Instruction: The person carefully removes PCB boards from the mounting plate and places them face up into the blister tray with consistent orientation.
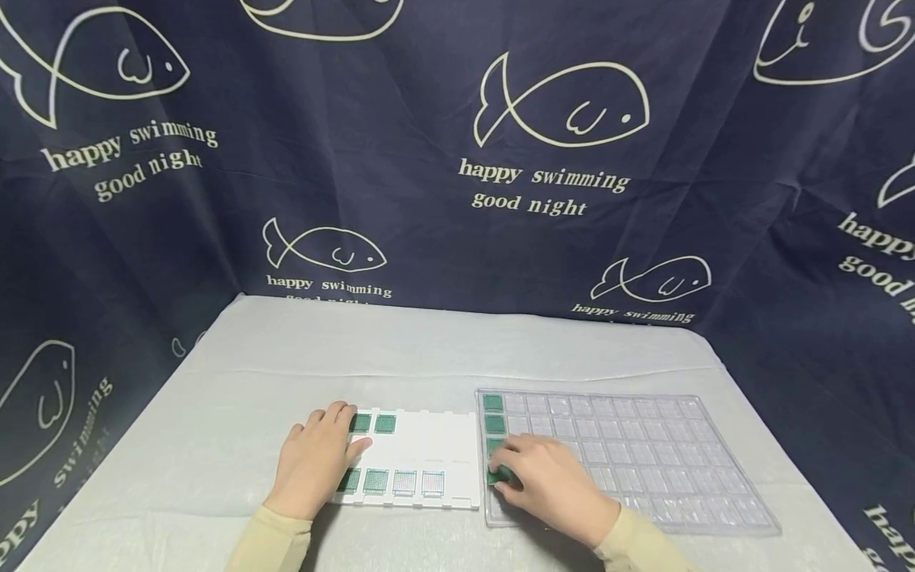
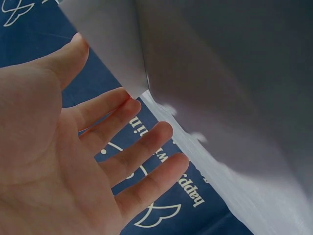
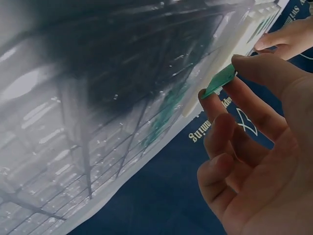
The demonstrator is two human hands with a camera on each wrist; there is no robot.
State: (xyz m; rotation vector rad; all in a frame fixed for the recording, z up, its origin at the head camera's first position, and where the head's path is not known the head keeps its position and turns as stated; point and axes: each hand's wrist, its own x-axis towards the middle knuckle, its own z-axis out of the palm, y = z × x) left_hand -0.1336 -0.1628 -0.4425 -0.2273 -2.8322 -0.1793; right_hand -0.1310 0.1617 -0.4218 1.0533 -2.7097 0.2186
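Between thumb and fingertips, my right hand (image 1: 546, 483) pinches a small green circuit board (image 3: 220, 81), which looks tilted in the right wrist view. That hand is over the left column of a clear plastic compartment tray (image 1: 622, 430), where more green boards (image 1: 494, 423) lie in the compartments. To the left is a flat white slotted holder (image 1: 423, 442), with several small boards (image 1: 376, 481) along its front and back edges. My left hand (image 1: 310, 459) rests at the holder's left end, its fingers extended, covering part of the boards there.
Both trays lie side by side on a table with a whitish cloth (image 1: 457, 342). A dark blue curtain (image 1: 429, 143) printed with fish and words hangs behind the table and at both sides.
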